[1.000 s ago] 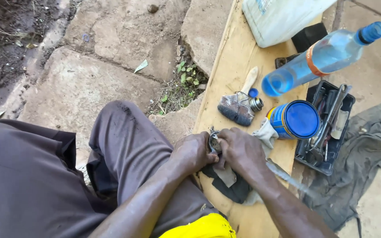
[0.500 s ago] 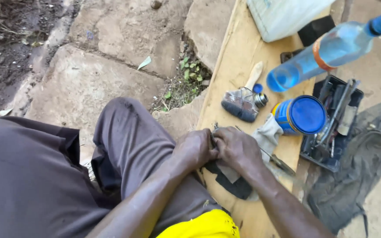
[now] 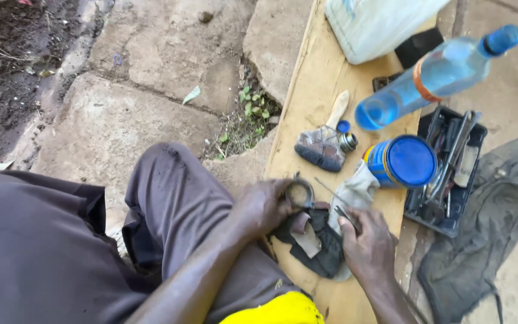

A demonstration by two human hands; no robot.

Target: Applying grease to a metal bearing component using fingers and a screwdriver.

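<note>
Outdoors, a small round metal part (image 3: 300,194) is gripped in the left hand (image 3: 262,207) over a wooden plank (image 3: 313,90).

Meanwhile a thin metal tool (image 3: 346,215) is pinched in the right hand (image 3: 368,246), with a dark rag (image 3: 325,252) spread beneath, likely to catch dirt. A paintbrush (image 3: 322,141), blue-lidded tin (image 3: 406,161), plastic bottle (image 3: 433,75) and black tool tray (image 3: 451,165) are kept close by on and beside the plank, within easy reach of the seated person.

We cannot make out the small tools crowded in the black tray (image 3: 451,225), and the white plastic jug (image 3: 379,24) is cut off by the top edge.
</note>
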